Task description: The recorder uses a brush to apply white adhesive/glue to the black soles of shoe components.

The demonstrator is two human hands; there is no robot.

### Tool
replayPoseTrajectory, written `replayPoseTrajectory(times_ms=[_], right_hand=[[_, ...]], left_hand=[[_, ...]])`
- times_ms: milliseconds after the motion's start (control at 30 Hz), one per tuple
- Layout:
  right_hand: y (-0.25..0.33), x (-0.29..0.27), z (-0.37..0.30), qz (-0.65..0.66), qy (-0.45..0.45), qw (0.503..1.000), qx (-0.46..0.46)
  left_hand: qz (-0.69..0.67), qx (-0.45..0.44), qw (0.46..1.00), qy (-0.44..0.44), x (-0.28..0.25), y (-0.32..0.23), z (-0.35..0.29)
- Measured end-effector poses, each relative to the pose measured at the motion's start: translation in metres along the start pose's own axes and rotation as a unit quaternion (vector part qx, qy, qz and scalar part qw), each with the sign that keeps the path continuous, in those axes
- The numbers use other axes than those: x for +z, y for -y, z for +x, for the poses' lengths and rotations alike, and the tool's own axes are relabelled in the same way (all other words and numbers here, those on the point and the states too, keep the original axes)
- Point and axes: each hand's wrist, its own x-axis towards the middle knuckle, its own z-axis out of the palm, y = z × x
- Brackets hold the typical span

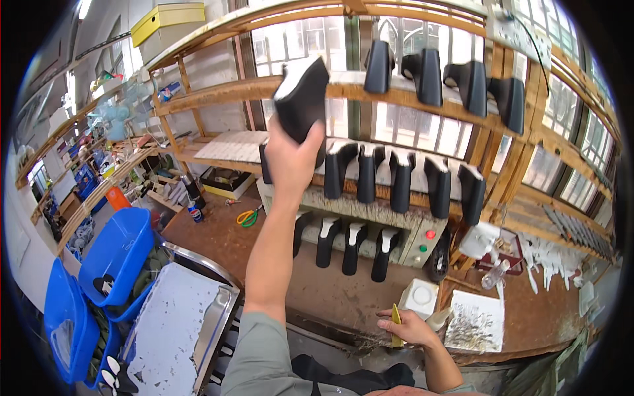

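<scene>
My left hand (295, 155) is raised toward the wooden rack, its fingers closed around a black shoe heel (304, 99) with a whitish inner face. The heel is slightly blurred and stands in front of the upper shelf bar. Low over the front of the bench, my right hand (416, 328) pinches a flat yellow tool (396, 322), perhaps a brush handle; its working end cannot be made out. Similar black heels hang along the upper shelf (422, 76), the middle shelf (366, 175) and the opening below (353, 247).
A white box with buttons (422, 247) sits under the middle shelf. Near my right hand are a white tub (419, 297), a stained white board (477, 320) and a clear bottle (495, 274). Leftward lie green-handled scissors (247, 218), a metal-edged trolley (178, 323) and blue bins (119, 257).
</scene>
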Motion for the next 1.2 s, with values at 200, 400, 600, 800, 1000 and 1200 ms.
replayPoseTrajectory(times_ms=[200, 400, 600, 800, 1000, 1200], right_hand=[[0.066, -0.041, 0.000, 0.025, -0.059, 0.998, -0.007], [0.083, -0.070, -0.015, 0.044, -0.109, 0.993, 0.025], [0.048, -0.054, 0.008, 0.051, -0.135, 0.989, 0.021], [-0.018, -0.037, 0.007, 0.145, -0.285, 0.947, 0.024], [-0.108, 0.054, 0.056, 0.213, -0.195, 0.951, -0.108], [-0.121, 0.155, 0.046, 0.198, -0.130, 0.970, -0.051]], left_hand=[[0.142, -0.062, 0.986, 0.064, 0.090, 0.039, 0.144], [0.160, -0.092, 0.974, 0.133, 0.122, 0.064, 0.156], [0.164, 0.021, 0.986, 0.002, 0.045, 0.079, 0.095], [0.074, -0.036, 0.996, -0.033, -0.087, 0.062, -0.092], [0.346, -0.198, 0.909, -0.125, -0.347, 0.047, -0.246], [0.849, -0.293, 0.431, -0.086, -0.616, -0.046, -0.303]])
